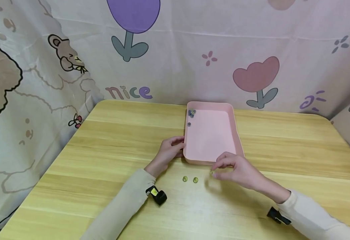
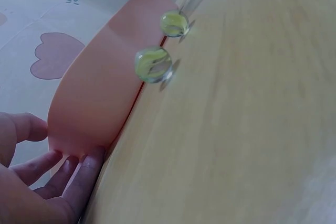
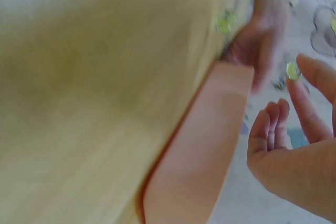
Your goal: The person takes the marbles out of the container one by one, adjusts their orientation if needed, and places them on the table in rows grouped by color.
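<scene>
My right hand [image 1: 238, 170] pinches a small glass marble [image 3: 293, 71] with a yellow-green swirl between thumb and fingertip, just off the front right of a shallow pink tray [image 1: 211, 133]. In the right wrist view its other fingers are bent. My left hand [image 1: 166, 155] touches the outside of the tray near its front left corner. The left wrist view shows its fingertips [image 2: 94, 157] against the wall. Two more yellow-green marbles, one at the left [image 1: 185, 178] and one at the right [image 1: 195, 180], lie on the table in front of the tray.
Several dark bluish marbles [image 1: 192, 113] lie in the tray's far left corner, with a single dark one [image 1: 189, 124] nearer along its left wall. The tray stands near the back edge of the wooden table [image 1: 117, 133]. A patterned cloth [image 1: 187, 50] hangs behind.
</scene>
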The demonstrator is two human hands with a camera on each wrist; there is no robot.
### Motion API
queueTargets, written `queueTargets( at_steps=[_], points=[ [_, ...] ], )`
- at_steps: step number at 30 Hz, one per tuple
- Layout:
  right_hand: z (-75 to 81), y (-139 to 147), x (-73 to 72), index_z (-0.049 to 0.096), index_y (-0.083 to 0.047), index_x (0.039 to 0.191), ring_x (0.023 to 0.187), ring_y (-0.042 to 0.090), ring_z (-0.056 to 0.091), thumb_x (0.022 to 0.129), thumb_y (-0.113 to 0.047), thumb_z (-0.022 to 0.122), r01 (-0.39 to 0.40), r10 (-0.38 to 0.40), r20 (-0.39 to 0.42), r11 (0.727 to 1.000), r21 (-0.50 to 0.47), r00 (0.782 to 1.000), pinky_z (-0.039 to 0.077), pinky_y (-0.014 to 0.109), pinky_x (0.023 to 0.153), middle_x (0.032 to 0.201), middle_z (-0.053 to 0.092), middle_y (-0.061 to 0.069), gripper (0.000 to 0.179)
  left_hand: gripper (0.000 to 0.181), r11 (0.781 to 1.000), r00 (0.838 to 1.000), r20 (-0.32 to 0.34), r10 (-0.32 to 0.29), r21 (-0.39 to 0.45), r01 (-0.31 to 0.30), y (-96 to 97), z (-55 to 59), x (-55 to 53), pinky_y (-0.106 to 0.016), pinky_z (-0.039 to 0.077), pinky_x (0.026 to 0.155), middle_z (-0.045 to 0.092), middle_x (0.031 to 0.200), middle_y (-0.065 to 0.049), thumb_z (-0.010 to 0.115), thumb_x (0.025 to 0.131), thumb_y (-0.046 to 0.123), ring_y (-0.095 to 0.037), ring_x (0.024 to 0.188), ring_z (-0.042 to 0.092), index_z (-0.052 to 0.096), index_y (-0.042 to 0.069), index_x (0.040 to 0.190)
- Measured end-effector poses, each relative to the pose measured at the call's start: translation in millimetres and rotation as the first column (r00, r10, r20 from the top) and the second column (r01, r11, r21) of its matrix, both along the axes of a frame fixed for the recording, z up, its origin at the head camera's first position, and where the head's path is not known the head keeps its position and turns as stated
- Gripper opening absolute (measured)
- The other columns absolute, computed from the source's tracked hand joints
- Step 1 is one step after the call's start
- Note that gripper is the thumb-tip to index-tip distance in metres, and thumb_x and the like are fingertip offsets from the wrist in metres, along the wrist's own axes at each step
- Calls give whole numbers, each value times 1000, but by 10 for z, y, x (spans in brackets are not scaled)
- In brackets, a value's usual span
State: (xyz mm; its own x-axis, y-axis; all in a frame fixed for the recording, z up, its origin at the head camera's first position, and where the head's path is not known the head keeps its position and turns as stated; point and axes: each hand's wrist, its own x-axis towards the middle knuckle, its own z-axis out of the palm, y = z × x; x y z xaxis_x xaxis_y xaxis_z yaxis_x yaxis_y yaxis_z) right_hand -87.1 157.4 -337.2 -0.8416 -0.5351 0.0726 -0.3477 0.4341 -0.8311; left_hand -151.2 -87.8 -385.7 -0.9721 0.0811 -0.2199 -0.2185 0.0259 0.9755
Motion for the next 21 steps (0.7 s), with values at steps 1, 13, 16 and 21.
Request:
queueTargets(
  at_steps=[1, 13, 16, 21],
  points=[
    [-2, -3, 17, 75, -13, 90, 89, 17, 55, 81, -16, 79, -5, 5, -1, 1000, 11, 1000, 48, 29, 79, 94, 61, -5, 11, 37, 1000, 1000, -3, -3, -2, 3, 0, 2, -3, -31, 57, 78, 60, 120, -15, 61, 93, 6, -23, 98, 62, 58, 0, 129],
    [-122, -80, 84, 75, -10, 87, 83, 18, 54, 77, -18, 80, -31, 26, 173, 999, 29, 985, 49, 24, 74, 88, 62, 1, 14, 37, 1000, 1000, -10, -10, -8, 10, -10, 4, -2, -31, 57, 78, 59, 123, -16, 60, 94, 7, -23, 99, 62, 57, -1, 130],
    [-146, -88, 68, 75, -9, 87, 80, 17, 52, 76, -16, 81, -50, 42, 199, 998, 34, 979, 48, 23, 70, 86, 61, 3, 14, 37, 1000, 1000, -7, -11, -9, 11, -10, 5, 2, -31, 57, 78, 59, 122, -15, 60, 94, 7, -22, 98, 62, 57, -1, 130],
    [-195, -89, 27, 74, -5, 87, 78, 15, 52, 75, -10, 80, -93, 84, 234, 995, 26, 969, 48, 21, 67, 85, 60, 4, 14, 37, 1000, 1000, -4, -13, -1, 13, -13, 12, 11, -31, 57, 78, 59, 122, -15, 59, 95, 7, -22, 98, 62, 57, -1, 130]
  ],
)
